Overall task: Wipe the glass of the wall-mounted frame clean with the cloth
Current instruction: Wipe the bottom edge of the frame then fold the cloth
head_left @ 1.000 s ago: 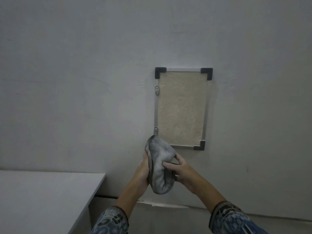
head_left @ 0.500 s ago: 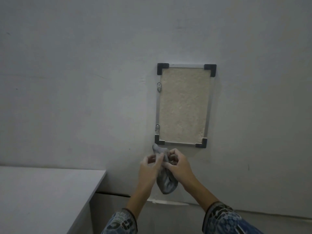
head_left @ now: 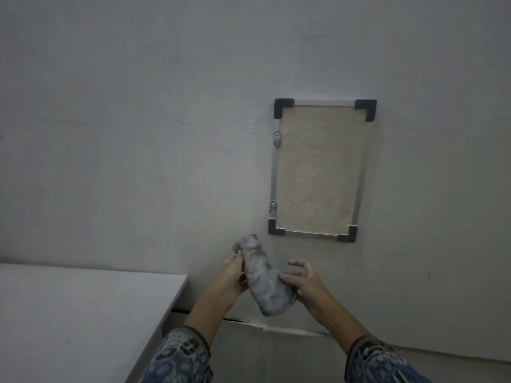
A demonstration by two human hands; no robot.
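A rectangular frame [head_left: 318, 170] hangs on the grey wall, with a beige panel behind its glass, thin metal edges and black corner pieces. Below its lower left corner I hold a bunched grey cloth [head_left: 261, 280] in front of the wall, apart from the glass. My left hand [head_left: 231, 275] grips the cloth along its left side. My right hand [head_left: 300, 280] rests against the cloth's lower right side with the fingers spread.
A pale tabletop [head_left: 83, 313] fills the lower left, its right edge close to my left forearm. Two small metal hangers [head_left: 276, 138] sit on the frame's left edge. A low ledge [head_left: 276, 327] runs along the wall below my hands.
The cloth was pinched and bunched small between both hands half a second ago. It now stands longer and upright, my hands have drawn apart, and my right fingers have opened.
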